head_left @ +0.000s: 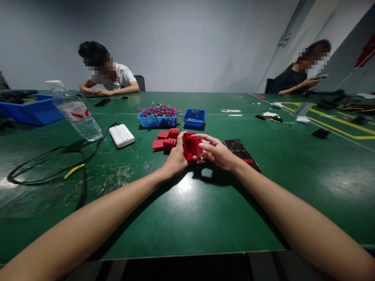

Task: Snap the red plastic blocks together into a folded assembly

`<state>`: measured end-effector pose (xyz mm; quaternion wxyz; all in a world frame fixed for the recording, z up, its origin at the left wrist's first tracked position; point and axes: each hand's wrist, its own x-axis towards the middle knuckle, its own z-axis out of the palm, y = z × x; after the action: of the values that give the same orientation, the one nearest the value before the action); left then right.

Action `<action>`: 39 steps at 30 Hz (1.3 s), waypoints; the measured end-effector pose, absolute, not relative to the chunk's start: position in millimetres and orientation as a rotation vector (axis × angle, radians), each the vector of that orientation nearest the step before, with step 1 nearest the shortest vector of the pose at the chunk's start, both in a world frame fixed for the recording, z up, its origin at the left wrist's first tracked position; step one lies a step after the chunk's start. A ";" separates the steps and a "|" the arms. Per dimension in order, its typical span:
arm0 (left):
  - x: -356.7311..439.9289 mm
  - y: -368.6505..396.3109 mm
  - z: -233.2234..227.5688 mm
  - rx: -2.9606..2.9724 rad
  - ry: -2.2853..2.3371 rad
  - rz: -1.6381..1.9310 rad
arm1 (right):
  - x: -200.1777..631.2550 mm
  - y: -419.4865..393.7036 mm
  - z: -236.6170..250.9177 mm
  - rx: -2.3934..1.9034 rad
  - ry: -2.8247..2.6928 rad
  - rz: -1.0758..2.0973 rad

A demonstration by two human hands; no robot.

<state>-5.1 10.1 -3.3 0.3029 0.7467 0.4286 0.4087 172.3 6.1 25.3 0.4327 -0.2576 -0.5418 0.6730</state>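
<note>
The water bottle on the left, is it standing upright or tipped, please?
Tipped: the water bottle leans, white cap up-left, its base down on the green table beside the white box.

Both your bare forearms stretch forward and angle inward, so your hands meet at the middle. Your left hand point(176, 156) shows its back, thumb raised, fingers curled in a grip. Your right hand point(216, 151) faces it, fingers point(202, 137) extended leftward and pinching, wrist slightly bent.
</note>
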 end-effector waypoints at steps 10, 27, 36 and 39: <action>-5.4 9.2 -2.5 2.032 1.129 1.067 | 176.9 11.6 25.1 -0.689 -1.429 1.567; -7.0 11.1 -6.5 2.038 1.096 1.051 | 176.0 12.2 20.7 -0.754 -1.517 1.431; -6.3 12.6 -7.7 2.009 1.022 1.097 | 170.9 17.9 7.5 -0.818 -1.345 1.425; -7.8 12.9 -7.8 2.013 0.999 1.075 | 171.3 19.0 3.3 -0.793 -1.395 1.394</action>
<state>-7.8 12.9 -7.8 0.3194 0.7658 0.3799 0.4090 171.3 19.0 3.3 0.4863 -0.3261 -0.5734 0.5731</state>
